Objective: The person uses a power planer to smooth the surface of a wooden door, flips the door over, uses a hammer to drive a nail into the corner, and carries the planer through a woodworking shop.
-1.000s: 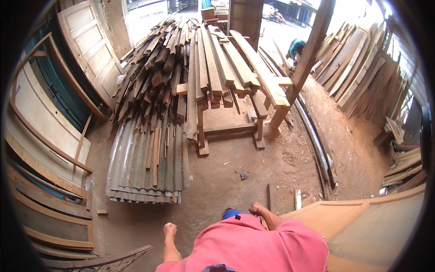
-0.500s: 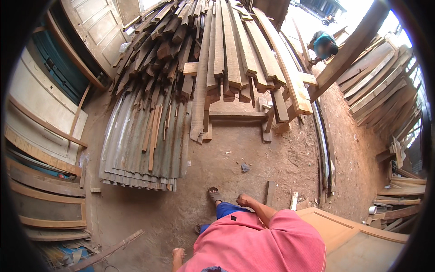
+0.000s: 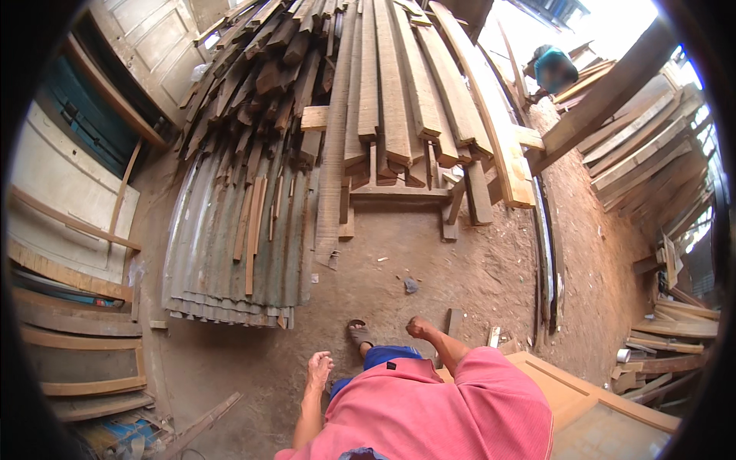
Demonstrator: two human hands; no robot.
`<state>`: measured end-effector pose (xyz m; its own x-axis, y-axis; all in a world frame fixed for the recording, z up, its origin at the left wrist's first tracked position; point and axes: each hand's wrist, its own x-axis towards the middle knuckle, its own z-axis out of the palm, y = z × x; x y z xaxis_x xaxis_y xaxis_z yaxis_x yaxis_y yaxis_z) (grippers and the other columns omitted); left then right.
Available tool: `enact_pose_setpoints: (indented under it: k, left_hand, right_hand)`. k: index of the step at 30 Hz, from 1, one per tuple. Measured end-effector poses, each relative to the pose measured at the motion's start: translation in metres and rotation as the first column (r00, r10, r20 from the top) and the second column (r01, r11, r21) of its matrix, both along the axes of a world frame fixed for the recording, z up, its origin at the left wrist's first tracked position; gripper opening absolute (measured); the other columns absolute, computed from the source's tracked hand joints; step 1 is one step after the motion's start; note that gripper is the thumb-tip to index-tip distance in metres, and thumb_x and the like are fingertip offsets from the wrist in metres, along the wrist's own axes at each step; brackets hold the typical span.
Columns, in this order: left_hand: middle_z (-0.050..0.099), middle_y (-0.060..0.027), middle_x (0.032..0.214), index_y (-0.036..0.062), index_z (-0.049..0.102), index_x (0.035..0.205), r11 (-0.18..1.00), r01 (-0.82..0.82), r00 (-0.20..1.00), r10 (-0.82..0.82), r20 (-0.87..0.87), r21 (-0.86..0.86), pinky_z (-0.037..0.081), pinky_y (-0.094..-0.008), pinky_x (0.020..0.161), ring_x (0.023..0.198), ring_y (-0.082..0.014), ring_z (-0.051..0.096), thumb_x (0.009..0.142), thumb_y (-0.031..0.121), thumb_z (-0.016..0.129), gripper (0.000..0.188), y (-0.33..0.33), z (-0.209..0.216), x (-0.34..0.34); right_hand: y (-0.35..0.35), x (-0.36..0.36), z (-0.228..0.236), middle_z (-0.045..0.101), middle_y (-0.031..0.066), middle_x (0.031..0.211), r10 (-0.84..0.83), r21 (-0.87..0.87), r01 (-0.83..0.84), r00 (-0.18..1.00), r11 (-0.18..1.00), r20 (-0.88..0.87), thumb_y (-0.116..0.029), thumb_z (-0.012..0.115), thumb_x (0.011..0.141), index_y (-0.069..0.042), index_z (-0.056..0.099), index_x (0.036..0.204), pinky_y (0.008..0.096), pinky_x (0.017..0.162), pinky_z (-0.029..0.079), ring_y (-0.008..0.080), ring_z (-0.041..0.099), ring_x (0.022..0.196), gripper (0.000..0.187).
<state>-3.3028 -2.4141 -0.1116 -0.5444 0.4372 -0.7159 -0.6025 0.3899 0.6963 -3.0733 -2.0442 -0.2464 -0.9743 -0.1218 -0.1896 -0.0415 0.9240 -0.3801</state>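
Observation:
My left hand (image 3: 319,371) is raised in front of me at the left, fingers apart and slightly bent, with nothing in it. Out ahead at waist height, my right hand (image 3: 421,329) is curled into a loose fist, and nothing sticks out of it. Neither hand touches any wood. Beyond them lies a stack of long sawn planks (image 3: 395,115) on a wooden trestle (image 3: 399,196), the plank ends pointing toward me. Left of it, darker timber offcuts (image 3: 276,80) are heaped over corrugated metal sheets (image 3: 222,253).
Old doors and frames (image 3: 73,192) lean along the left. A wooden door panel (image 3: 567,399) lies close on my right. A slanted post (image 3: 606,92) and leaning boards (image 3: 652,153) stand at the right. Farther off, a person (image 3: 553,65) bends down. A dark chip (image 3: 411,285) lies on the floor.
My left hand has swung up and forward from the lower edge, its fingers now apart. My right hand stays curled. The plank stack appears slightly nearer, and the person in the distance has shifted.

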Motion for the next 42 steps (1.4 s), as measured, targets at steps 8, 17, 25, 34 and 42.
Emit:
enact_pose_setpoints:
  k: [8,17,25,34,42]
  left_hand:
    - [0.065,-0.0055,0.089,0.006,0.064,0.111,0.922,-0.301,0.953,0.28,-0.118,-0.245,0.052,-0.0286,0.061,0.071,-0.0147,0.061,0.094,0.024,0.059,0.025,-0.142,-0.048,0.05]
    - [0.065,-0.0071,0.077,0.0041,0.066,0.089,0.413,-0.807,0.537,0.811,-0.232,-0.423,0.052,-0.0334,0.062,0.068,-0.0172,0.062,0.085,0.025,0.064,0.022,-0.336,-0.121,0.304]
    - [0.065,-0.0093,0.075,0.0036,0.065,0.086,0.181,-0.787,0.305,0.945,-0.117,-0.59,0.05,-0.0347,0.058,0.064,-0.0203,0.062,0.083,0.024,0.054,0.023,-0.396,-0.065,0.424]
    - [0.07,-0.0136,0.081,0.0014,0.068,0.084,-0.167,-0.922,-0.177,0.984,-0.004,-0.35,0.052,-0.0384,0.072,0.076,-0.025,0.066,0.076,0.027,0.062,0.028,-0.462,-0.12,0.43]
    - [0.069,-0.0143,0.077,0.002,0.07,0.083,-0.234,-0.921,-0.18,0.965,-0.192,-0.31,0.052,-0.0383,0.072,0.077,-0.0259,0.066,0.075,0.031,0.064,0.03,-0.636,-0.112,0.352]
  right_hand:
    - [-0.022,-0.053,0.014,0.063,0.0111,0.064,-0.1,-0.139,0.3,0.659,0.944,0.745,-0.025,0.065,0.076,-0.01,0.064,0.07,0.0424,0.055,0.049,0.0272,0.062,0.06,0.016]
    - [-0.203,-0.259,0.057,0.064,0.0021,0.066,0.533,0.015,-0.688,0.575,0.725,0.62,-0.021,0.062,0.085,-0.012,0.066,0.072,0.0375,0.044,0.048,0.0172,0.062,0.053,0.016]
    - [-0.474,-0.339,0.027,0.069,0.0049,0.07,0.384,-0.354,-0.158,0.494,0.922,0.78,-0.02,0.067,0.076,-0.014,0.071,0.073,0.0368,0.057,0.053,0.0236,0.067,0.061,0.008]
    - [-0.698,-0.342,0.047,0.07,0.0096,0.08,0.943,0.088,-0.988,-0.091,-0.125,0.319,-0.031,0.072,0.062,-0.015,0.071,0.077,0.0452,0.067,0.053,0.0321,0.068,0.081,0.022]
    - [-0.939,-0.366,0.041,0.072,0.0092,0.085,0.874,-0.056,-0.998,-0.055,-0.032,0.484,-0.03,0.065,0.075,-0.015,0.073,0.084,0.0437,0.066,0.054,0.0281,0.071,0.08,0.02]
